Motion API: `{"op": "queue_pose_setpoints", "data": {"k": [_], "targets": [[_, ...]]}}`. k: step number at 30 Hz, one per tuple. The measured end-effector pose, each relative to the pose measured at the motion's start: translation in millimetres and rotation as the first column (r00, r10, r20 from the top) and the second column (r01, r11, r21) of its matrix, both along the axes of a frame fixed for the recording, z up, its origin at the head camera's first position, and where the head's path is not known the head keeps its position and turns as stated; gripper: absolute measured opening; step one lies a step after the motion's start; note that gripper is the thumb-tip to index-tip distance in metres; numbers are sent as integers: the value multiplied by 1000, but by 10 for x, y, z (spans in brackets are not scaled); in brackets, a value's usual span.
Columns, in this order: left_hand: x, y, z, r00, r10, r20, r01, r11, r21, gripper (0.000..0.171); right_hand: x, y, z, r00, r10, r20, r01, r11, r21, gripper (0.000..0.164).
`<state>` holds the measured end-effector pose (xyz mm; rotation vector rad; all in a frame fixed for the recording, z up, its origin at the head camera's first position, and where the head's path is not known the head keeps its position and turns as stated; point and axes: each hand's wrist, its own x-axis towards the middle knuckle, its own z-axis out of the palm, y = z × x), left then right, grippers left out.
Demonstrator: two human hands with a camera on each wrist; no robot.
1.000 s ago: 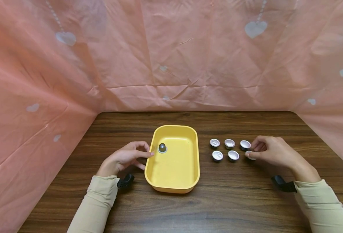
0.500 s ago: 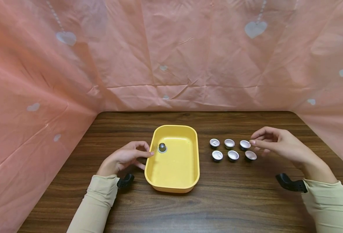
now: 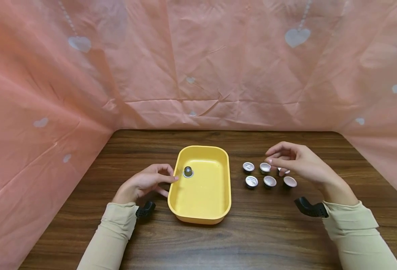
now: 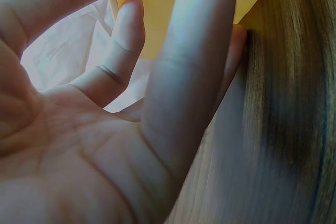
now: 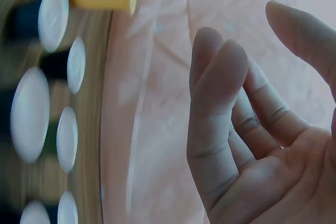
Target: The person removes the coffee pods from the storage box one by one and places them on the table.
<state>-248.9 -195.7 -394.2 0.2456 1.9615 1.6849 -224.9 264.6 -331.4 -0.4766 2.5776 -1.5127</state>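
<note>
A yellow tray (image 3: 203,218) stands on the table, its long side running away from me. My left hand (image 3: 147,181) grips its left wall, thumb on the rim and fingers outside. In the left wrist view, fingers (image 4: 191,51) lie against the yellow wall (image 4: 152,24). Inside the tray, a dark coffee capsule (image 3: 188,171) sits foil side down. To the right, several capsules (image 3: 251,182) stand in two rows, silver foil lids up. Over the back row hovers my right hand (image 3: 303,165), partly covering the rightmost capsule; the right wrist view shows nothing between thumb and fingers.
The dark wood table (image 3: 191,247) ends at a pink sheet (image 3: 218,75) with pale hearts, which hangs behind and on both sides. A black camera mount (image 3: 311,208) sits on the right wrist and another (image 3: 146,209) on the left.
My right hand has let go of the front right capsule, lifted, and moved left over the back row. That capsule stands in line with its row. The left hand and tray stay put.
</note>
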Motion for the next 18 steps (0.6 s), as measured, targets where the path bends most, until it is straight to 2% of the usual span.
{"op": "queue_pose_setpoints", "data": {"k": [9, 18], "targets": [[3, -9, -19, 1000, 4, 4, -4, 1000, 4, 13, -144, -554, 84, 997, 51, 57, -45, 994, -98, 35], [1, 5, -14, 1000, 4, 0, -4, 1000, 9, 14, -293, -1057, 88, 993, 114, 36, -107, 982, -154, 32]]}}
